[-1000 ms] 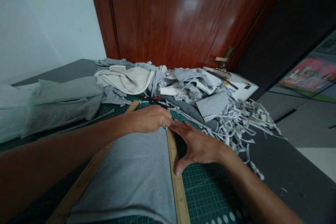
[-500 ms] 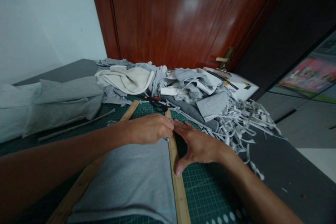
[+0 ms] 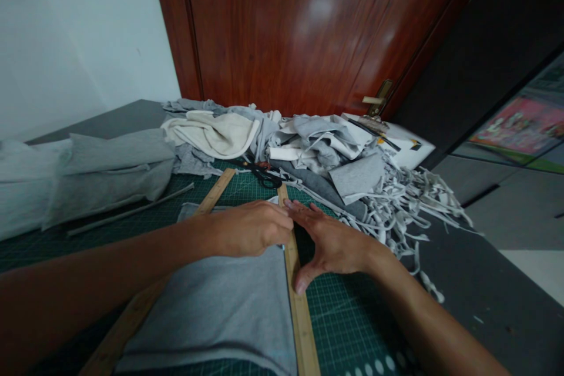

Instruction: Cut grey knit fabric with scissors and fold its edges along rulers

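A grey piece of fabric [image 3: 229, 305] lies on the green cutting mat [image 3: 352, 317] in front of me. Along its right edge runs a wooden ruler [image 3: 304, 329]; a second wooden ruler [image 3: 215, 191] slants along its left side, partly under my forearm. My left hand [image 3: 258, 228] is closed in a fist at the right ruler's edge, over the fabric. A small pale tip shows below that fist, but the thing it belongs to is hidden. My right hand [image 3: 330, 241] is open, its thumb and fingers spread and pressing on the right ruler.
Black-handled scissors [image 3: 267, 176] lie beyond the rulers. Behind them are heaped grey and cream fabric scraps [image 3: 211, 132], with tangled fabric strips [image 3: 396, 205] on the right. Folded grey fabric [image 3: 110, 176] lies on the left. A wooden door [image 3: 286, 35] stands behind the table.
My left fist has slid a little toward me along the ruler, uncovering the fabric's far corner. My right hand and both rulers stay where they were.
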Motion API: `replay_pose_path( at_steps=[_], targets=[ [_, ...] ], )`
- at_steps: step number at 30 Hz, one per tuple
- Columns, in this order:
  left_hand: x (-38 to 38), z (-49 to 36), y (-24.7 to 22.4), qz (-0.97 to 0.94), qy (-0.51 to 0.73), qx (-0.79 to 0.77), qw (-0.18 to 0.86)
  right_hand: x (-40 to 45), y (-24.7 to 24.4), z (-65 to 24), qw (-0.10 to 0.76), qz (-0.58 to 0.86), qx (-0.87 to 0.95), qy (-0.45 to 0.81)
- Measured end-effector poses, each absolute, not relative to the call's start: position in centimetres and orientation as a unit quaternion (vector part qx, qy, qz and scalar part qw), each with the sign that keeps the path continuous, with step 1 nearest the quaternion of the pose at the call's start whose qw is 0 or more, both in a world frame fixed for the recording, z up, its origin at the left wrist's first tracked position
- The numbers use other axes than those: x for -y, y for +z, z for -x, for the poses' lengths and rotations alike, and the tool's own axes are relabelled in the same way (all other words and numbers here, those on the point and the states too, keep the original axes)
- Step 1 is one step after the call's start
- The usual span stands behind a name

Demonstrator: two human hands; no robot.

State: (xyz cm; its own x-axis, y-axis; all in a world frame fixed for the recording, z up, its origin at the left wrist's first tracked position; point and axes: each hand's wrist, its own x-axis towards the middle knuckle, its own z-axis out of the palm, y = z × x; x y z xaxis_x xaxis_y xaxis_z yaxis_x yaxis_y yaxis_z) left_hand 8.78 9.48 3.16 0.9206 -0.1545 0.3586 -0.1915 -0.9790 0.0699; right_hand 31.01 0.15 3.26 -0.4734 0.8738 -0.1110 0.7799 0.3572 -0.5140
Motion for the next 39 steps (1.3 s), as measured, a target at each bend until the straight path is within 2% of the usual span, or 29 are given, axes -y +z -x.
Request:
replay_pose_path(
  at_steps=[11,25,39],
  targets=[
    [-12.5,-9.0,2.9,-0.978,0.193,0.078,0.034,-0.1,3.4,-30.9,0.077,0.501,0.829,0.237],
    [-8.8,-8.1,3.2,-0.989,0.132,0.048,-0.039,-0.1,3.1,-31.0,0.092,0.505,0.819,0.257],
    [-7.7,-8.1,3.8,-0.985,0.158,0.066,0.036,-0.1,3.3,-31.0,0.087,0.509,0.816,0.261]
  ],
)
